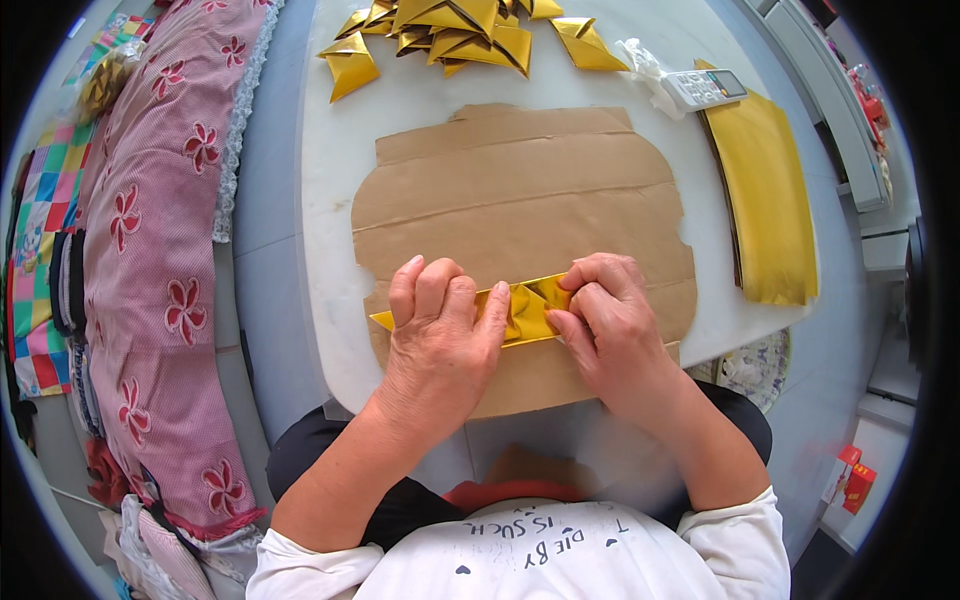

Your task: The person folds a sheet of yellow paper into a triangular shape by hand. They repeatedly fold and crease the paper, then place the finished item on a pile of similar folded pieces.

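Observation:
A narrow folded strip of gold foil paper (529, 313) lies across the near part of a brown cardboard sheet (517, 187). My left hand (450, 330) presses flat over the strip's left part, and a pointed gold end sticks out beyond its fingers. With thumb and fingers, my right hand (611, 322) pinches the right end of the strip. A diagonal fold shows between the two hands. Both palms hide parts of the strip.
Several folded gold paper pieces (465, 37) are heaped at the table's far side. At right, a white remote control (705, 90) rests on a stack of gold paper sheets (765, 195), beside crumpled white tissue (646, 71). A pink flowered cover (157, 262) lies left of the white table (330, 225).

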Action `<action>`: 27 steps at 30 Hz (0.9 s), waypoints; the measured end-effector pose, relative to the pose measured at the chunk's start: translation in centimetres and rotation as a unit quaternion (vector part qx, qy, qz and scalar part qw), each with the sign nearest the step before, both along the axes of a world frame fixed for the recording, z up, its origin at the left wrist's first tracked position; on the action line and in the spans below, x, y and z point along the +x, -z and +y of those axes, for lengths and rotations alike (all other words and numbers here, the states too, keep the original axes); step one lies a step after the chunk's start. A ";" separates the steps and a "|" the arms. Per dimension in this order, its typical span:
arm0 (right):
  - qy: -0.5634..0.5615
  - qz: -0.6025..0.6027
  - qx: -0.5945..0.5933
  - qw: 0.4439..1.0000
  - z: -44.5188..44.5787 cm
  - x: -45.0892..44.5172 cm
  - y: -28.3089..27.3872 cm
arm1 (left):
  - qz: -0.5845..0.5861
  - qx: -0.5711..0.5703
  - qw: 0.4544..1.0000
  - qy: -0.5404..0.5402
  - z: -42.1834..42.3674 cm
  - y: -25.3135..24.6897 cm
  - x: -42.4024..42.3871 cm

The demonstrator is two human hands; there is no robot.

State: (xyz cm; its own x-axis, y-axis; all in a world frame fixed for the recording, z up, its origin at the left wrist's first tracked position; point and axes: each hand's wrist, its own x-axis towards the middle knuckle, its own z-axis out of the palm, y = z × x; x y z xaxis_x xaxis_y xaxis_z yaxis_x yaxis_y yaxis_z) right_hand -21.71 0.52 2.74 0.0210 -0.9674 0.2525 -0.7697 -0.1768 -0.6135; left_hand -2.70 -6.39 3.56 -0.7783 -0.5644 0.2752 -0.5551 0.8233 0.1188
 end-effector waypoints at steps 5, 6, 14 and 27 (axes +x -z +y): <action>0.002 0.009 -0.006 1.000 0.1 0.0 0.2 | -0.037 0.027 0.999 0.012 0.9 0.2 -0.3; 0.004 0.012 -0.008 1.000 0.2 0.0 0.3 | -0.066 0.044 0.997 0.025 1.1 0.2 -0.4; 0.007 -0.007 -0.003 1.000 0.8 -0.5 1.1 | -0.083 0.175 0.981 0.019 2.5 1.1 0.0; -0.086 0.227 -0.015 0.970 3.6 -1.3 0.9 | -0.057 0.147 0.988 0.002 2.8 1.7 -0.4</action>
State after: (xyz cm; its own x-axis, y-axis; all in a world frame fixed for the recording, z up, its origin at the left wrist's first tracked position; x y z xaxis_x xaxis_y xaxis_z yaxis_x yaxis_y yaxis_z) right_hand -23.06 4.16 1.86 0.2977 -0.9318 0.2075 -0.9164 -0.3399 -0.2113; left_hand -3.12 -3.57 1.89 -0.7971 -0.6037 0.0108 -0.5753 0.7647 0.2903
